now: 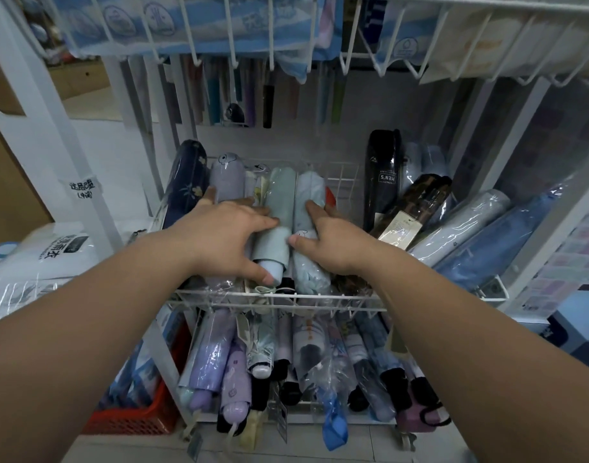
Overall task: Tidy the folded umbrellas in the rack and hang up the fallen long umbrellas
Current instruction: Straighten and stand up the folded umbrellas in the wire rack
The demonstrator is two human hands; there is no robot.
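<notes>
A white wire rack (279,300) holds folded umbrellas in clear sleeves on its middle shelf. My left hand (223,233) lies flat across the lilac umbrella (227,177) and the mint green umbrella (279,208), thumb by the green one's handle end. My right hand (333,242) wraps the pale blue umbrella (308,192) right beside it. A navy flowered umbrella (188,182) leans at the shelf's left end. Long umbrellas (239,91) hang in a row behind the shelf, blurred.
On the right, a black "MEN'S" umbrella (381,175), a brown one (413,205) and blue ones (493,238) lean crookedly. The lower shelf (286,362) holds several more folded umbrellas. A red basket (136,419) sits at lower left, packaged raincoats (49,259) at left, a wire basket (286,31) overhead.
</notes>
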